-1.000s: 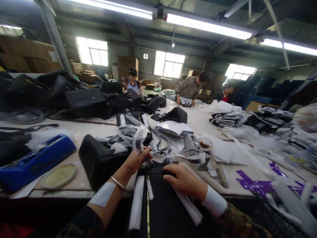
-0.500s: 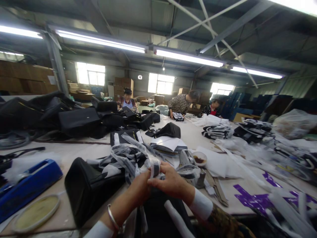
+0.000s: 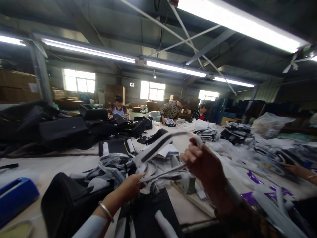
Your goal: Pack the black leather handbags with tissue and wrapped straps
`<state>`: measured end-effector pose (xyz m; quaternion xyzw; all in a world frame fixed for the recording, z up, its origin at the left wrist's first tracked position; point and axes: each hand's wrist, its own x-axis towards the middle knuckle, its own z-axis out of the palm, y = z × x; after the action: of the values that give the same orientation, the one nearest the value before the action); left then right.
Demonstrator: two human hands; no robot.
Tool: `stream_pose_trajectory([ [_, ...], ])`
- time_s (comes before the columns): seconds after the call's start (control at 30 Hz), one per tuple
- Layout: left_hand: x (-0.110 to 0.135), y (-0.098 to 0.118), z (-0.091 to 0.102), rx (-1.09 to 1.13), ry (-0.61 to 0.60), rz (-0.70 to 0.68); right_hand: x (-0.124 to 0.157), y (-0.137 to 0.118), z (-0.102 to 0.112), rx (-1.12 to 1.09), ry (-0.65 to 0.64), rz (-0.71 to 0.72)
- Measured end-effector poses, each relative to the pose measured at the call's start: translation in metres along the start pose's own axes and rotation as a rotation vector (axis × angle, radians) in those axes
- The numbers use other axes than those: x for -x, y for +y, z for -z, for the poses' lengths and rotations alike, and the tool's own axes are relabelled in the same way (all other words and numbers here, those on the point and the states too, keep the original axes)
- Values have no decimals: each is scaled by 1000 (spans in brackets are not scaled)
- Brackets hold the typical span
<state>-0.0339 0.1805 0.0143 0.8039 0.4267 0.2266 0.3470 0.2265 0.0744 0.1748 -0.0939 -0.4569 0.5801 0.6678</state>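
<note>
A dark strap (image 3: 158,145) in pale wrapping is stretched in a loop between my hands. My right hand (image 3: 205,162), raised and slightly blurred, has its fingers curled round the right end of the loop. Lower down, my left hand (image 3: 131,186) pinches the strap's other end. Below them lies a black bag (image 3: 151,211), with a white wrapped roll (image 3: 165,224) on it. Beside my left forearm stands another black bag (image 3: 61,201). Behind that hand is a heap of plastic-wrapped straps (image 3: 111,168).
A blue tape dispenser (image 3: 19,198) and a yellowish round dish (image 3: 17,229) sit at left. Black bags (image 3: 61,129) are piled behind. Purple plastic pieces (image 3: 255,178) lie at right, where another person's hand (image 3: 297,170) reaches in. Several people work across the table.
My hands were close together and have moved apart; the right went up and right, drawing the strap into a long loop. Another person's hand has appeared at right. The view has shifted.
</note>
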Motion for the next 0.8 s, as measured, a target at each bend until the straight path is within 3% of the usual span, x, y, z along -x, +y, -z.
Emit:
stream_pose_trajectory([
  [0.13, -16, -26, -1, 20, 28, 88, -4, -42, 15, 45, 149, 236],
  [0.23, -19, -30, 2, 7, 75, 118, -5, -41, 28, 160, 238, 319],
  [0.33, -9, -7, 9, -67, 243, 64, -4, -14, 41, 302, 329, 280],
  [0.43, 14, 44, 14, -113, 481, -102, -4, 23, 49, 473, 320, 188],
  [0.5, 32, 83, 12, 87, 386, -149, -4, 42, 47, 599, 266, 165],
  [0.6, 51, 127, 2, 710, -42, -31, -5, 59, 33, 694, 141, 207],
  [0.7, 54, 146, -8, 1268, -392, 60, 0, 64, 15, 740, -12, 206],
  [0.8, 46, 154, -14, 1436, -450, 134, 8, 64, 8, 778, -78, 35],
])
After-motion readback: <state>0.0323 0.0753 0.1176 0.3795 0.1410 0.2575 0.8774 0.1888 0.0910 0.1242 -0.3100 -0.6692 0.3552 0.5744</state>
